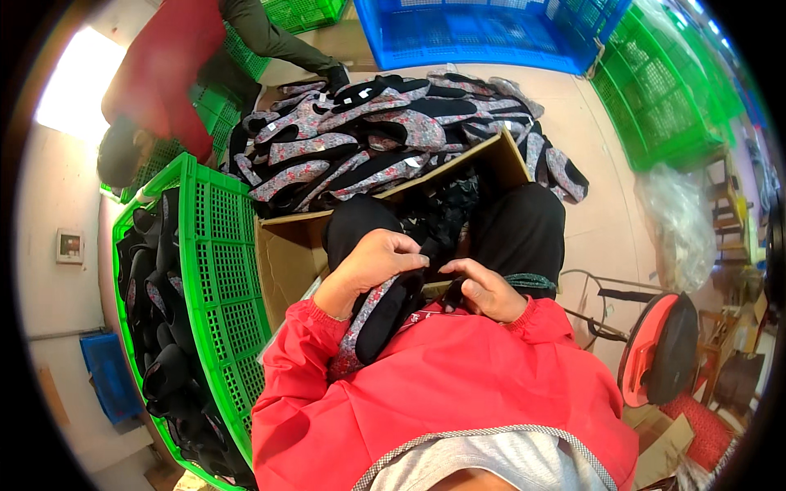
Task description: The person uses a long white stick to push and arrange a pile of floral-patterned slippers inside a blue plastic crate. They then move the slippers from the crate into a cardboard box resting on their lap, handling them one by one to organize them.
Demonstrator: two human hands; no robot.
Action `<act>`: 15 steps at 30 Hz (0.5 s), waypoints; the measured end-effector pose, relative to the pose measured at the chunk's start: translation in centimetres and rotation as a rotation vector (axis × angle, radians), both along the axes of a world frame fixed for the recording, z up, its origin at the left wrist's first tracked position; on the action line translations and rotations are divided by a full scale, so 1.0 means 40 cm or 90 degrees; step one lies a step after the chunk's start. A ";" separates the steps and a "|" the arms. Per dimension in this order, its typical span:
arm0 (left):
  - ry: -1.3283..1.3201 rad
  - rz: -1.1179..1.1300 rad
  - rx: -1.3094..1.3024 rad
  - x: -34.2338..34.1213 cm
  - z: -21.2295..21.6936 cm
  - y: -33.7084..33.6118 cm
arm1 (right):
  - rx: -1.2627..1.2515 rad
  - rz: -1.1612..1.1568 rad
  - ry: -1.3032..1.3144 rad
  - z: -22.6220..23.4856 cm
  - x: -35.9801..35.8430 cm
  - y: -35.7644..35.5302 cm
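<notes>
A floral slip-on shoe (385, 319) with a black inside lies in my lap against the red smock. My left hand (378, 260) is closed on its upper end, thumb and forefinger pinched together over the dark part. Close to it, my right hand (490, 291) has its fingers bent inward, with the tips near the same dark material. Whatever the right fingers pinch is too small and dark to make out. Between my knees stands an open cardboard box (286, 254) with dark patterned pieces (450, 209) inside.
A big heap of floral and black shoes (385, 131) lies beyond the box. At left stands a green crate (221, 278) full of black shoes (168, 360). Blue (491, 37) and green crates (655, 90) stand farther off. A co-worker in red (168, 74) bends at upper left. A round stool (659, 348) is at right.
</notes>
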State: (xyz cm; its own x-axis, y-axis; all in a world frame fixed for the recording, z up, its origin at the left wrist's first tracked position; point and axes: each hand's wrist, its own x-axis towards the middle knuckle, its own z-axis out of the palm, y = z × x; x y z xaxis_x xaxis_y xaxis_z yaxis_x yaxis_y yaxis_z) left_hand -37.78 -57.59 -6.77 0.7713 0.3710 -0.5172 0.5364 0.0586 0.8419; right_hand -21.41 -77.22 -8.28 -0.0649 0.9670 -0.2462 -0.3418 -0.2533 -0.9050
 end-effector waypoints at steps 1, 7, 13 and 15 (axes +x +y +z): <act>-0.013 0.011 -0.031 0.003 -0.010 -0.001 | 0.029 0.004 -0.060 -0.051 -0.003 -0.005; -0.012 0.000 -0.114 0.007 -0.032 0.024 | -0.018 0.021 -0.042 -0.138 -0.022 0.006; -0.020 0.003 -0.088 0.016 -0.041 0.024 | -0.058 -0.008 0.068 -0.145 -0.040 0.039; -0.040 -0.002 -0.049 0.015 -0.047 0.018 | -0.063 -0.014 0.082 -0.149 -0.042 0.047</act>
State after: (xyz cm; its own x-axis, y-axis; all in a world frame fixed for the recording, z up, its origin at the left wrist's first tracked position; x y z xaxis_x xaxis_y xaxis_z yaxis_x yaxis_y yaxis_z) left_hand -37.20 -56.85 -8.63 0.8038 0.3296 -0.4953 0.4835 0.1233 0.8666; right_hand -23.07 -75.33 -14.23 -0.0819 0.9398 -0.3318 -0.4600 -0.3310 -0.8239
